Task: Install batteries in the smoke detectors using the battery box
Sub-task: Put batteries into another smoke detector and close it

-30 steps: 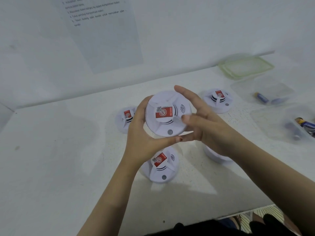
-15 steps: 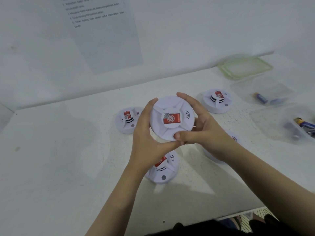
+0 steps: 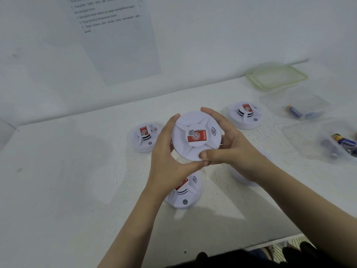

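Smoke detector (image 3: pixel 196 139): looking light, rigid, smooth plastic; gripping by rim.
Left hand (image 3: pixel 167 161): curling round rim.
Right hand (image 3: pixel 231 149): clasping opposite rim.

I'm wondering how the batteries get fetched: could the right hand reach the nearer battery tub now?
Likely yes, once freed: the right hand grips the raised smoke detector, but nothing stands between it and the battery tub.
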